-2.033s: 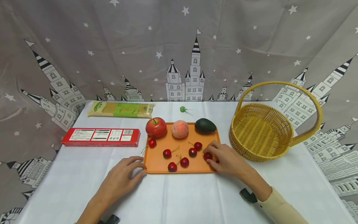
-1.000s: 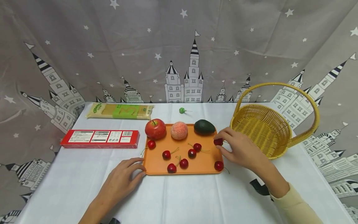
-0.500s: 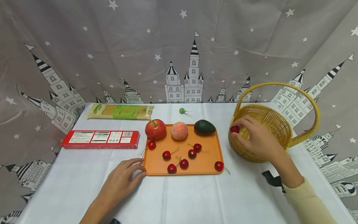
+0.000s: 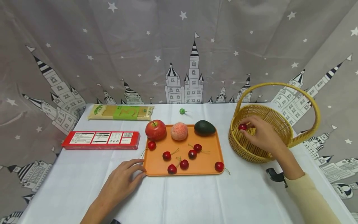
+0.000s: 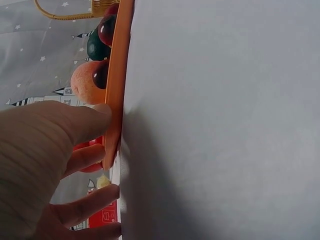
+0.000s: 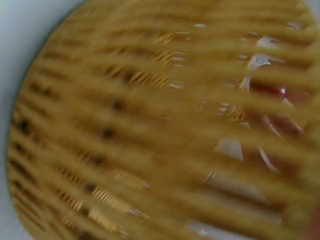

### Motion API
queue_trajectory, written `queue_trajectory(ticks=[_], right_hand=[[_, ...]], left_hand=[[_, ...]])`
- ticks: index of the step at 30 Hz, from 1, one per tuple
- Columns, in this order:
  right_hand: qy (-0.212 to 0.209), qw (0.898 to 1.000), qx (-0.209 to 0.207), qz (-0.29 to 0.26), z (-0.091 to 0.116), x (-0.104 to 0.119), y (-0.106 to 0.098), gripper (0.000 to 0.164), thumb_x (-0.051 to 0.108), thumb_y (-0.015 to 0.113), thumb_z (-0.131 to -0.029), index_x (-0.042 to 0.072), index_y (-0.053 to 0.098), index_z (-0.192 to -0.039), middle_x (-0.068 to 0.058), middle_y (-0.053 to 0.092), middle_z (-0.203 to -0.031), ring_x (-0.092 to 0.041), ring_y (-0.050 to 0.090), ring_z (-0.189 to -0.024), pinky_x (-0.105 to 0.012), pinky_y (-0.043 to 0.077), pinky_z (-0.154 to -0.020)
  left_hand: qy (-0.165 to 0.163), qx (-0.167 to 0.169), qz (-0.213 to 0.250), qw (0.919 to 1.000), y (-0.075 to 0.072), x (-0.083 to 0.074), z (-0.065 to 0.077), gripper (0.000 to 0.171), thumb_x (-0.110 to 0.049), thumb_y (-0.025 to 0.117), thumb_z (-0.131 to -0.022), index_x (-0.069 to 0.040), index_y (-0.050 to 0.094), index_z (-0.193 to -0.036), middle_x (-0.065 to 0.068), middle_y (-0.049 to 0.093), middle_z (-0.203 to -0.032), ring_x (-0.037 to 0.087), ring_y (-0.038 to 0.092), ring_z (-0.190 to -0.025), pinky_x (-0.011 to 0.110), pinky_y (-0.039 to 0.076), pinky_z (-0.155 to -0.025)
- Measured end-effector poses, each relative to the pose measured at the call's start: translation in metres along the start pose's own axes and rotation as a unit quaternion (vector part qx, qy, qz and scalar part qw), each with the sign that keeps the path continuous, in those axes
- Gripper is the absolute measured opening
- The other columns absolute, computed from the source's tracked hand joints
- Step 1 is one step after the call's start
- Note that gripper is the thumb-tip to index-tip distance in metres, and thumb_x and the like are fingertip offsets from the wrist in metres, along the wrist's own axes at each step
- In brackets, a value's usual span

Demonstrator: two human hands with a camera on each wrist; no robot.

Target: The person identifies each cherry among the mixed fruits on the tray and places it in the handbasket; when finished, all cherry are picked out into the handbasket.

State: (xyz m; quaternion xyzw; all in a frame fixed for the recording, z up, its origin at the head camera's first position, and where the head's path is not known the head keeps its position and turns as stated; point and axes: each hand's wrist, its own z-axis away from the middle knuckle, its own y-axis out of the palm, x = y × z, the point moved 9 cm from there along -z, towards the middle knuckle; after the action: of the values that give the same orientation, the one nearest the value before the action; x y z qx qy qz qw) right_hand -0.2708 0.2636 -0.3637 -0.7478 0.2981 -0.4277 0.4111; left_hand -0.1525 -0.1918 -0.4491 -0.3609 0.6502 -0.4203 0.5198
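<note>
My right hand (image 4: 263, 134) pinches a red cherry (image 4: 242, 127) between thumb and fingertips, inside the yellow wicker basket (image 4: 236, 146). The basket's woven wall (image 6: 150, 130) fills the right wrist view, blurred, with dark red showing through its gaps. An orange tray (image 4: 201, 163) bears several more cherries (image 4: 183, 164), one of them (image 4: 219, 166) near its front right corner. Along the tray's back lie an apple (image 4: 155, 130), a peach (image 4: 179, 131) and an avocado (image 4: 204, 128). Relaxed fingers of my left hand (image 4: 121, 177) touch the tray's front left corner, thumb against its edge (image 5: 116, 85).
Left of the tray lies a red box (image 4: 100, 140) with white label panels. Behind that is a yellow and green packet (image 4: 120, 112). A green lollipop (image 4: 182, 111) lies beyond the peach. The basket's tall handle (image 4: 316, 115) arches over its opening.
My right hand has picked a cherry off the tray's right side and carried it right into the basket. Another cherry near the front right corner has come into view. My left hand stays put.
</note>
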Motion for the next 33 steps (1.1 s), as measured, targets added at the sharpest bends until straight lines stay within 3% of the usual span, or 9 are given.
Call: queue_trajectory(ticks=[10,25,33], right_hand=[[0.049,0.997,0.039,-0.036,-0.004,-0.041,0.009,0.030,0.005,0.080,-0.096,0.005,0.071,-0.124,-0.015,0.072,-0.119,-0.042,0.073,-0.108,-0.064,0.061,-0.093],[0.062,0.995,0.075,-0.027,-0.009,-0.079,0.019,0.030,0.010,0.080,-0.098,-0.002,0.070,-0.124,-0.022,0.074,-0.117,-0.044,0.075,-0.104,-0.061,0.063,-0.090],[0.069,0.993,0.088,-0.026,-0.010,-0.093,0.025,0.026,0.012,0.079,-0.099,0.000,0.071,-0.120,-0.023,0.075,-0.117,-0.043,0.075,-0.103,-0.062,0.062,-0.090]], left_hand=[[0.004,-0.006,-0.001,1.0000,0.000,0.001,0.000,0.017,-0.025,0.092,-0.088,-0.022,0.083,-0.102,0.006,0.074,-0.134,0.034,0.067,-0.126,0.061,0.056,-0.106],[0.015,-0.012,0.006,0.9998,0.000,0.001,0.002,0.016,-0.024,0.091,-0.089,-0.023,0.082,-0.102,0.004,0.075,-0.133,0.031,0.068,-0.125,0.059,0.057,-0.106],[0.014,-0.013,0.006,0.9998,0.000,0.001,0.002,0.016,-0.023,0.092,-0.088,-0.023,0.083,-0.101,0.004,0.075,-0.133,0.032,0.068,-0.125,0.059,0.056,-0.107]])
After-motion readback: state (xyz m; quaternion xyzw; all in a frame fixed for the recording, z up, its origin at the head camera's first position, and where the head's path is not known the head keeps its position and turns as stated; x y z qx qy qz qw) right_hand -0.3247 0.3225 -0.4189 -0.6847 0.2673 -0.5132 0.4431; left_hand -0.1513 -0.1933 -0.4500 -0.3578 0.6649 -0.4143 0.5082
